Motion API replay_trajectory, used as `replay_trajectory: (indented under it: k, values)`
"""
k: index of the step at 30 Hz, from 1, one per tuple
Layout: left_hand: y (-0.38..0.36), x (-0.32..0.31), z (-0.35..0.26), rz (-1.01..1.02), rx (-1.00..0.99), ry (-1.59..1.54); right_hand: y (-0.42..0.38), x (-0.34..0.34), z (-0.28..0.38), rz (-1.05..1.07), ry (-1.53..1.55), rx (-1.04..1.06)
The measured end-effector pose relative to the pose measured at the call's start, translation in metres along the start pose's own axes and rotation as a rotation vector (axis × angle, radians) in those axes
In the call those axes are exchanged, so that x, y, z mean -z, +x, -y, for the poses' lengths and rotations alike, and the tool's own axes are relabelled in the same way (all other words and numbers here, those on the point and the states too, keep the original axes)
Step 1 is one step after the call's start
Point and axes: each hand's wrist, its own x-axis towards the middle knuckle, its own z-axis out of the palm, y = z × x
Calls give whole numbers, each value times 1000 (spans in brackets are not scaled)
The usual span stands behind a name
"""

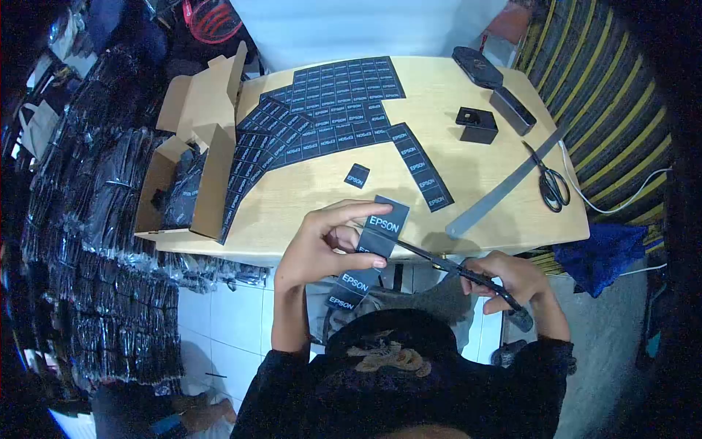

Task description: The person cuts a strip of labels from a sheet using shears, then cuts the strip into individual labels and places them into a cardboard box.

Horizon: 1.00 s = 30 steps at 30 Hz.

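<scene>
My left hand (311, 245) pinches a strip of black EPSON labels (355, 281) between thumb and fingers, and its lower labels hang below the thumb. My right hand (515, 278) is closed round the handles of black scissors (431, 258). Their blades reach left to the strip's edge, just below its top label. A single cut EPSON label (357, 175) lies on the table (307, 194) just beyond my left hand. Farther right lies another EPSON strip (422, 168).
Large EPSON label sheets (344, 84) overlap at the back left beside an open cardboard box (212, 179) of dark pieces. On the right are a metal ruler (504, 187), a second pair of scissors (553, 186) and a small black box (478, 130). Bundled dark packets (121, 314) stack at left.
</scene>
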Motion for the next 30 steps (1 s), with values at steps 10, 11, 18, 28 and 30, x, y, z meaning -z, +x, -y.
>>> replay_trajectory:
  k: [10, 11, 18, 28, 30]
  values:
    - [4, 0, 1, 89, 53, 5, 3, 0, 4, 53, -32, -42]
    - [5, 1, 0, 90, 54, 4, 3, 0, 4, 52, -65, -39]
    - [6, 0, 5, 111, 59, -68, 3, -2, -1, 9, 1, -25]
    - [7, 1, 9, 111, 42, -23, 4, -1, 0, 10, 10, -32]
    - [8, 1, 12, 116, 40, -34, 4, 0, 1, 7, 4, -27]
